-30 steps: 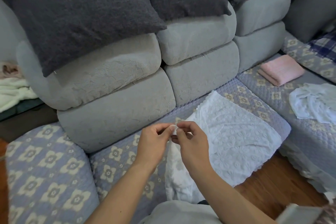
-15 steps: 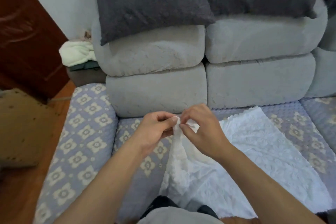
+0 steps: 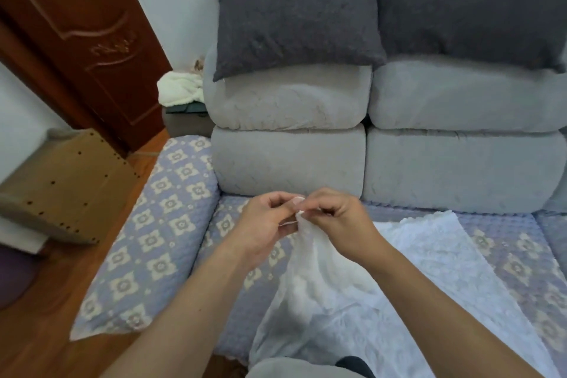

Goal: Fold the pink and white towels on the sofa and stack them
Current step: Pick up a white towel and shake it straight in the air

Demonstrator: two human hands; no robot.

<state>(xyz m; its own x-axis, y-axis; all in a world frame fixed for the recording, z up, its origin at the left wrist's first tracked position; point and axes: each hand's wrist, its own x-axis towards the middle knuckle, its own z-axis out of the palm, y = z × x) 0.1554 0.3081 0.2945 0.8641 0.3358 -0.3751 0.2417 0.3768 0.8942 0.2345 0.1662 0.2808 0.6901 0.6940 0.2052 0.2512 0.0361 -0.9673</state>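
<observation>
**Inspector A:** Item under handling: the white towel point(image 3: 429, 258). It is lying on the patterned seat cover point(image 3: 171, 242) of the sofa, in front of the grey back cushions point(image 3: 288, 159), with one corner being lifted off the seat. The rest is trailing down from that corner toward the front edge of the seat.

**Inspector B:** Hands?

**Inspector A:** Both are closing on that same corner. The left hand point(image 3: 264, 224) is pinching it between thumb and forefinger; the right hand point(image 3: 340, 221) is curled, fingertips meeting the cloth right beside the left. Whether each is gripping a separate layer or the same edge, I cannot say; the fabric there is bunched and small.

**Inspector B:** Step in hand?

**Inspector A:** By my judgement, the person is finding and squaring a corner before making a fold. No fold is showing in this towel yet. The next move is calling for the hands to part along the edge, draw it taut, and lay it over evenly; the lace-like cloth looks limp and likely to sag or twist.

**Inspector B:** Surroundings?

**Inspector A:** Above the back cushions, dark grey pillows point(image 3: 294, 21) are resting. Left of them, a cream cloth point(image 3: 178, 89) is sitting on a low side stand, with a brown door point(image 3: 79, 34) beyond. A cardboard box point(image 3: 64, 184) is standing on the wood floor point(image 3: 40, 331) left of the seat. No pink towel is showing in this view. Nothing is obstructing the seat beside the towel.
</observation>
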